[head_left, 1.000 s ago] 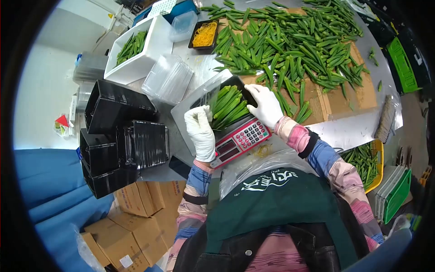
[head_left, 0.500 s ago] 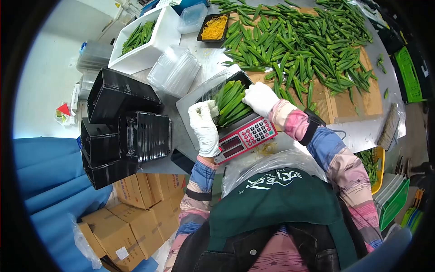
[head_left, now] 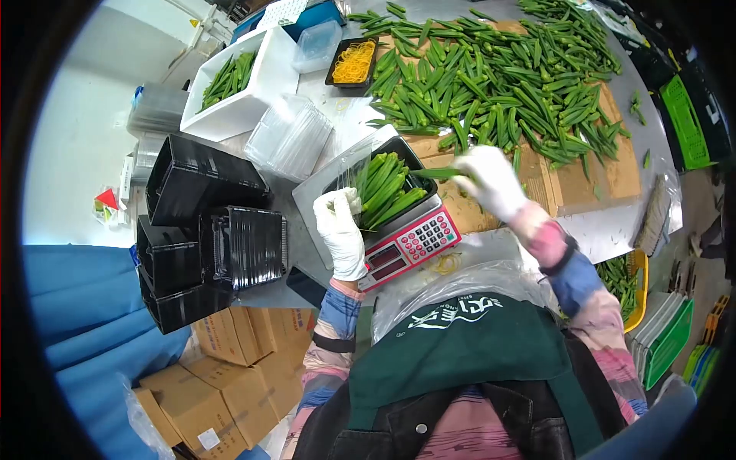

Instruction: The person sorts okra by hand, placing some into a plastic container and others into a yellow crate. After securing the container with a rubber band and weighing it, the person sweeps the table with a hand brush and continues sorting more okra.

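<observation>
"In the head view, what is the right hand [head_left: 491, 182] doing?"

"It wears a white glove. Its fingers are pinched on one green okra pod [head_left: 435, 173]. The pod sticks out past the fingertips, at the right side of the black tray [head_left: 410, 151]."

"And the left hand [head_left: 339, 234]?"

"It has a white glove too. It is at the left side of the tray, with its fingers curled in. I can't tell if they are pinching anything."

"What is in the tray?"

"A bunch of okra [head_left: 383, 188], all lying side by side. The tray sits on top of a scale [head_left: 445, 228] with red around its buttons."

"Where is the rest?"

"A big pile of okra [head_left: 498, 92] is spread over brown cardboard [head_left: 602, 180] on the desk [head_left: 349, 126]. There is more in the white box [head_left: 270, 73]."

"What else is near?"

"A small tub of yellow rubber bands [head_left: 353, 63] is next to the pile. Clear boxes [head_left: 290, 138] are stacked to the left of the scale. Stacks of black trays [head_left: 257, 241] are by the left hand, well apart from the right one."
</observation>
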Motion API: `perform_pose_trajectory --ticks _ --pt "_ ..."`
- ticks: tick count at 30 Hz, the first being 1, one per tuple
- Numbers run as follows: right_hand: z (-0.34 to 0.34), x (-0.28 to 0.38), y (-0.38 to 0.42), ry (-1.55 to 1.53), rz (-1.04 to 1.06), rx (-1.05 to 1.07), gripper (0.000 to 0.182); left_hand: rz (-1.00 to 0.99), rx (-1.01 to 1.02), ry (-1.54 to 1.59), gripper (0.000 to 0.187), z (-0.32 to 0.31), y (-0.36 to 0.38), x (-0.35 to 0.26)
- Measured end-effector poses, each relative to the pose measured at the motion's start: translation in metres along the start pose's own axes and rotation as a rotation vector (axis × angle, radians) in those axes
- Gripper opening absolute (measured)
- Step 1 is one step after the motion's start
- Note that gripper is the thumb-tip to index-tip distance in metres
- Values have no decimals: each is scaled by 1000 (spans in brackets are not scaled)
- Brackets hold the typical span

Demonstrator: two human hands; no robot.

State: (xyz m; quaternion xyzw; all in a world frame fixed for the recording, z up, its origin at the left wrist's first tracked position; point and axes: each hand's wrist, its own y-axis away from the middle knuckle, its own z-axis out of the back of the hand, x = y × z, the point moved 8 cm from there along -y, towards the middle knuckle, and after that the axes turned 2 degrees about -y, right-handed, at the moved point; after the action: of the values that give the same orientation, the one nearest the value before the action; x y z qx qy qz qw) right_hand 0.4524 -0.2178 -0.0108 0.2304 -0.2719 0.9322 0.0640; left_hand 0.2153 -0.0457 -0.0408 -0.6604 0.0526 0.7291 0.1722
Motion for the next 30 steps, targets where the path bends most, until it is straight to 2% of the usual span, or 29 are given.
perform_pose_trajectory --ticks 2,3,4,5,6,7,8,9,12,14,16,17,20,22,24,26,28,30 --pt "49 -26 57 39 -80 -84 23 -5 -1 -17 18 -1 1 -4" --pt "67 -51 95 13 -262 23 22 14 -7 -23 16 -2 1 -4" --pt "83 -78 145 116 -399 185 22 32 -10 -23 13 -2 1 -5" --pt "106 -94 187 34 -708 373 22 44 -16 -22 14 -4 2 -8" --pt "115 -129 265 189 -826 674 25 35 -16 -45 16 -4 1 -9" --pt "119 -157 332 470 -767 981 30 33 -17 -45 16 -4 1 -9" --pt "136 -171 389 507 -872 1207 39 30 -16 -48 17 -4 1 -9" --pt "162 -165 396 451 -959 1176 41 47 -27 -26 18 -4 1 -6" --pt "163 -151 325 179 -1066 671 40 16 -11 -61 19 -5 1 -8" --pt "126 -171 286 -55 -973 363 39 32 -15 -72 19 -6 2 -10" --pt "99 -161 193 19 -774 259 32 49 -27 -73 18 -3 2 -8" --pt "80 -169 161 114 -759 292 30 57 -33 -55 18 -2 2 -5" --pt "35 -186 54 32 -561 23 28 59 -23 -62 18 -4 2 -7" --pt "4 -211 1 168 -530 -24 29 71 -29 -49 17 -4 1 -8" --pt "-25 -236 -31 278 -569 -55 34 75 -27 -45 16 -4 1 -6" --pt "-48 -254 -48 393 -677 8 42 70 -19 -37 15 -3 1 -5" --pt "-63 -277 -51 363 -762 103 40 71 -28 -40 15 -4 2 -8" --pt "-65 -289 -48 206 -763 48 37 72 -22 -40 13 -5 2 -9"
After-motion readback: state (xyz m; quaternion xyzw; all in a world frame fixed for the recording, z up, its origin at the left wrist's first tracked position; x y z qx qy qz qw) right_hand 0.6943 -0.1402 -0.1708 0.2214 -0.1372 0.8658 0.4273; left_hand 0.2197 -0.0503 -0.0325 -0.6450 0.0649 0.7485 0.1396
